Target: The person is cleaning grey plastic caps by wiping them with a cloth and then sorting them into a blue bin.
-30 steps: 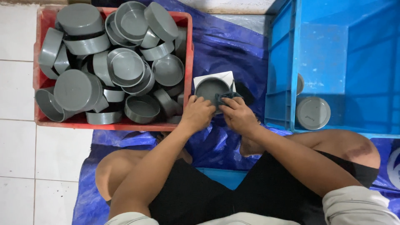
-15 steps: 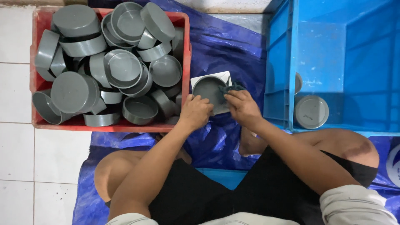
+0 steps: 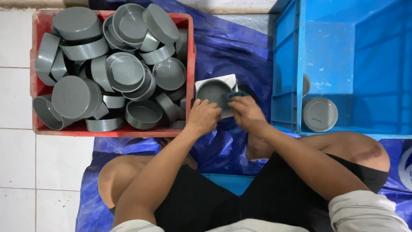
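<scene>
Head view: both hands, left [image 3: 204,117] and right [image 3: 246,112], grip a grey cap [image 3: 213,92] over blue tarp [image 3: 231,47] on white tiles [image 3: 17,154].

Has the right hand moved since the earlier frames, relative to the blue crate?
Yes. The right hand has drifted slightly away from the blue crate, toward the left, over the grey cap.

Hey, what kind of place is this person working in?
Probably a small workshop or factory floor doing manual finishing. A red crate is heaped with identical grey plastic caps, a blue crate holds finished ones, and the person sits on a blue tarp over tile.
</scene>
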